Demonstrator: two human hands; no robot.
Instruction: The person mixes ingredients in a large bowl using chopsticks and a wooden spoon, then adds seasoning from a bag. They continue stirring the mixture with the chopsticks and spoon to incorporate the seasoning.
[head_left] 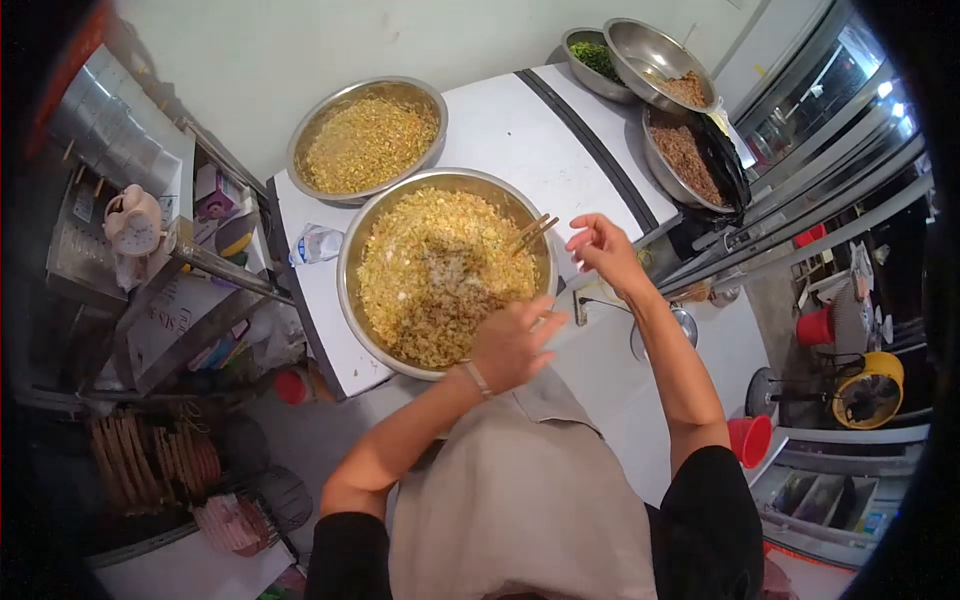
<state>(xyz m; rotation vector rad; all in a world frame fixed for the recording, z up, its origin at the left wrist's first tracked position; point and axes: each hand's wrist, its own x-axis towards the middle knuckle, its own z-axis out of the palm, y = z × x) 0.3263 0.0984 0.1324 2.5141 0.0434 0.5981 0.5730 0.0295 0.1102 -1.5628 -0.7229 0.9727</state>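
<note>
A large metal bowl (349,300) of yellowish chopped food, with a darker brown heap and some white powder on top, stands at the table's front edge. Over its lower right rim is my left hand (512,345), slightly blurred, fingers spread and nothing seen in them. My right hand (603,248) is raised just right of the bowl, its fingers curled but apart, holding nothing visible. Between the hands and the food, a pair of chopsticks (534,230) leans on the bowl's right side, touched by neither hand.
A second bowl (439,150) of yellow chopped food stands behind. At the back right are a bowl of greens (597,62), a tilted metal bowl (640,48) and a bowl of brown food (683,165). Shelves (215,255) stand left; a red bucket (750,440) is lower right.
</note>
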